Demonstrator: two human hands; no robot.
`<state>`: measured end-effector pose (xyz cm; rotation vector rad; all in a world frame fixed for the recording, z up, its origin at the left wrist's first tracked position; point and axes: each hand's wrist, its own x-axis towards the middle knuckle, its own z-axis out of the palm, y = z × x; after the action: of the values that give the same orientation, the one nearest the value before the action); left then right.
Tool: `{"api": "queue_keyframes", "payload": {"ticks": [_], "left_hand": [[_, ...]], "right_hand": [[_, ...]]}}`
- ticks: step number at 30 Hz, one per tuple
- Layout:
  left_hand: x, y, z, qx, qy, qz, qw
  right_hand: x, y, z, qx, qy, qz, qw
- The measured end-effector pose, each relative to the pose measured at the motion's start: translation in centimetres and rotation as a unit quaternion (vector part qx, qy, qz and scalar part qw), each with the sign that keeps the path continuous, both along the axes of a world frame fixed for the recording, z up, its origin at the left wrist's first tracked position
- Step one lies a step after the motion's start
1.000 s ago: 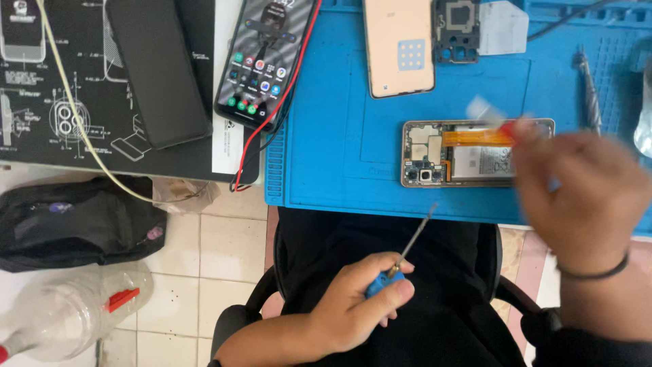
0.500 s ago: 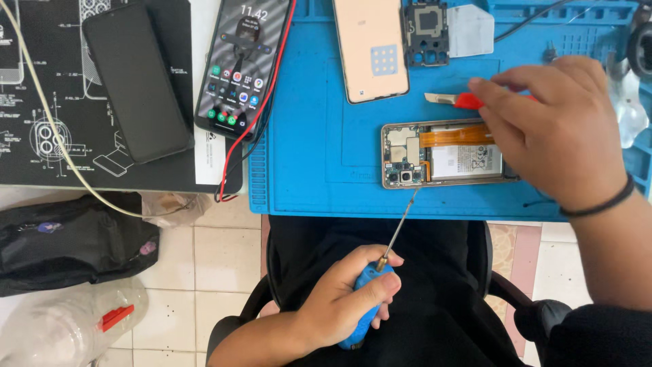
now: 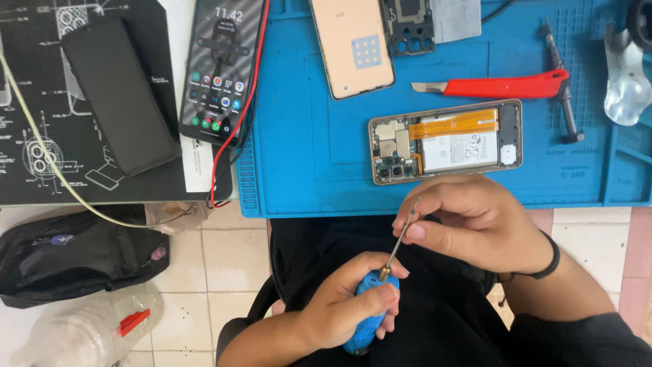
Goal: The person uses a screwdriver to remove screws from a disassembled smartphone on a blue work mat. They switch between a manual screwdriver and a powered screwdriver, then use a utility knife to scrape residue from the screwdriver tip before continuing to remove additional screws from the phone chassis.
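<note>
While the left hand point(image 3: 346, 306) is wrapping a full grip around the blue-handled screwdriver point(image 3: 372, 309) above the lap, the right hand point(image 3: 475, 221) is pinching its thin metal shaft near the tip, both hovering just below the opened phone point(image 3: 445, 141) lying on the blue mat point(image 3: 299, 136) beside a red utility knife point(image 3: 506, 87).

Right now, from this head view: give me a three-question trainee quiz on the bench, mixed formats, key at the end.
1. True or false: the red-handled knife lies on the blue mat, beyond the opened phone.
2. Which hand grips the screwdriver's blue handle? A) left hand B) right hand
3. Fill in: the right hand's fingers pinch the screwdriver's metal ____.

Key: 1 true; 2 A; 3 shaft.
</note>
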<state>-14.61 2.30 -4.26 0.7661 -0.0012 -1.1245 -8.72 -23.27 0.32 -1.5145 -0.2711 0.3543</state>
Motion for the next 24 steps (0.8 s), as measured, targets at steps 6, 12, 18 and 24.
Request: {"api": "queue_keyframes", "payload": {"ticks": [6,12,18,24], "left_hand": [[0.0,0.1,-0.6,-0.036,0.012,-0.012,0.999],[0.0,0.2,-1.0,-0.058,0.002,-0.025,0.998],[0.0,-0.2,-1.3,-0.048,0.01,-0.025,0.998],[0.0,0.0,-1.3,-0.033,0.024,-0.022,0.999]], "right_hand": [[0.9,-0.4,0.8,-0.055,-0.137,0.015,0.989],[1.0,-0.6,0.9,-0.071,-0.178,0.009,0.982],[0.0,0.5,0.3,-0.104,-0.184,-0.085,0.974],[-0.7,0.0,0.2,-0.058,-0.111,-0.065,0.99]]}}
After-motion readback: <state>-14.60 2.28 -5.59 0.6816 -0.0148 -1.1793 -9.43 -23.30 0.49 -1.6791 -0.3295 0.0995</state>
